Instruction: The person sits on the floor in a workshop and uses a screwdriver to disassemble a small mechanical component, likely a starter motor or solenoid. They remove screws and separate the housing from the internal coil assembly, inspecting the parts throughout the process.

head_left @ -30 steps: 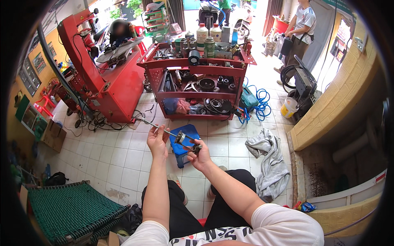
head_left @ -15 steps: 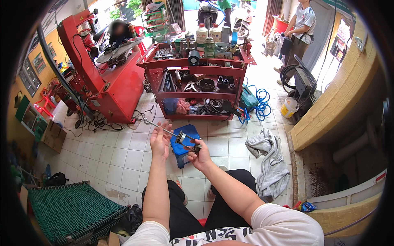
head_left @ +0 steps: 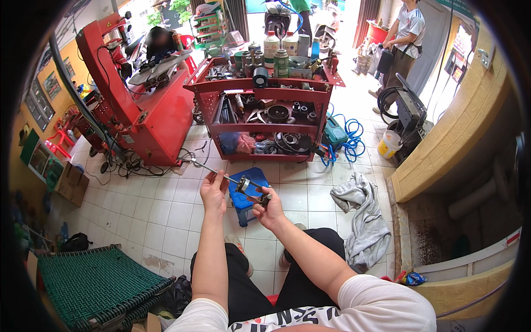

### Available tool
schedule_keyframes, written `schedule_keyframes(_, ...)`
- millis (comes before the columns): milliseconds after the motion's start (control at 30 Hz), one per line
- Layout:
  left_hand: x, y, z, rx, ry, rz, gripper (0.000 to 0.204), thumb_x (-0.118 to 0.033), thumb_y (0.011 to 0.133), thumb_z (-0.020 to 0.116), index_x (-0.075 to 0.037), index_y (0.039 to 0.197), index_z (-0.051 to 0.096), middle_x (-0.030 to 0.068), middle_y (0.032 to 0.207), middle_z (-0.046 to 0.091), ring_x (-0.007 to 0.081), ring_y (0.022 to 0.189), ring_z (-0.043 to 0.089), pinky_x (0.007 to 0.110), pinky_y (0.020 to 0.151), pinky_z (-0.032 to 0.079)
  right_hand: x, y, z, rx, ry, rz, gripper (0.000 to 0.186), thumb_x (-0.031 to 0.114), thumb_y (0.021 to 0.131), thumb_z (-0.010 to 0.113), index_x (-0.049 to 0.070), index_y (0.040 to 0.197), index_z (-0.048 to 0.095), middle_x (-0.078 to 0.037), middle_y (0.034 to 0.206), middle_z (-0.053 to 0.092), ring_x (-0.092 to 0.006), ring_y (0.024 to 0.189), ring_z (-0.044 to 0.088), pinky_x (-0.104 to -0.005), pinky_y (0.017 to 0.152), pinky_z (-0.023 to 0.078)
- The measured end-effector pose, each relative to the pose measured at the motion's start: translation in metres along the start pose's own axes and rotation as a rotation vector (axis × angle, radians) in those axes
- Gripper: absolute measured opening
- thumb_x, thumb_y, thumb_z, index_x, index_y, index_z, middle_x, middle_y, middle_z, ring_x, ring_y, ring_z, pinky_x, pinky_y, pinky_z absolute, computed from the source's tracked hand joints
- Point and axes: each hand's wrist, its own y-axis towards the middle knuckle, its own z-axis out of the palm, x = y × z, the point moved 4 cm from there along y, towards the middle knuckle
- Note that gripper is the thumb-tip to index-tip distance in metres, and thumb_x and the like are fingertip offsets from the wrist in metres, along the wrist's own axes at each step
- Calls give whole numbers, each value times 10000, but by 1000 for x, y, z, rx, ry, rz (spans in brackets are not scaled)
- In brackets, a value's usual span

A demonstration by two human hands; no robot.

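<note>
A thin metal rod with a round collar (head_left: 243, 185) slants between my two hands, its far tip pointing up and left. My left hand (head_left: 213, 193) pinches the rod partway along, thumb against fingers. Around the dark, chunky near end, below the collar, my right hand (head_left: 270, 209) is closed. Two prong-like pieces reach from the collar toward the right hand; its fingers partly hide that end, so I cannot make out the tool's exact kind. Beneath it on the tiled floor stands a blue plastic stool (head_left: 251, 206).
A red tool cart (head_left: 260, 154) loaded with bottles and parts stands ahead. Left of it is a red machine (head_left: 160, 133) with cables on the floor. Right are a blue hose (head_left: 354, 135), a white bucket (head_left: 389, 145) and a grey cloth (head_left: 366, 227). A green woven cot (head_left: 99, 285) lies near left.
My left hand has turned and closed from spread fingers to a pinch on the rod. The right hand and the tool have hardly moved.
</note>
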Motion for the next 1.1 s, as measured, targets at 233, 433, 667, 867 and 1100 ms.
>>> schedule_keyframes(233, 2, 5, -4, 75, 9, -38, 298, -168, 931, 700, -70, 1183, 574, 46, 1073, 656, 168, 952, 663, 299, 836, 560, -1, -1, 2, 12, -24, -6, 295, 365, 932, 564, 119, 1091, 530, -188, 894, 674, -99, 446, 388, -271, 466, 368)
schedule_keyframes(433, -3, -7, 17, 265, -92, -39, 288, -167, 996, 598, -60, 1261, 558, 90, 1213, 647, 204, 1079, 649, 342, 934, 536, 1, 0, 0, -5, 4, -29, 289, 364, 933, 557, 119, 1086, 530, -189, 897, 675, -97, 445, 387, -270, 469, 368)
schedule_keyframes(667, 0, -3, 5, 76, -38, -10, 266, -120, 928, 695, -68, 1165, 588, 66, 1054, 686, 196, 946, 692, 294, 783, 586, 1, -2, 2, 16, -5, -8, 290, 367, 935, 551, 120, 1086, 533, -184, 895, 674, -99, 447, 388, -271, 473, 365)
schedule_keyframes(867, 4, 2, -2, 1, -3, 1, 346, -128, 857, 779, -78, 1141, 590, 17, 937, 657, 155, 811, 681, 236, 670, 574, 0, -3, 2, 25, -31, -12, 293, 365, 934, 556, 119, 1091, 535, -174, 883, 674, -101, 447, 393, -271, 474, 364)
schedule_keyframes(1100, 6, 7, -7, 51, 21, 35, 418, -196, 928, 706, -48, 1283, 544, 26, 962, 637, 150, 853, 658, 263, 763, 558, -2, -3, 5, 8, -62, -17, 289, 358, 938, 556, 113, 1090, 533, -168, 876, 676, -104, 443, 397, -273, 471, 364)
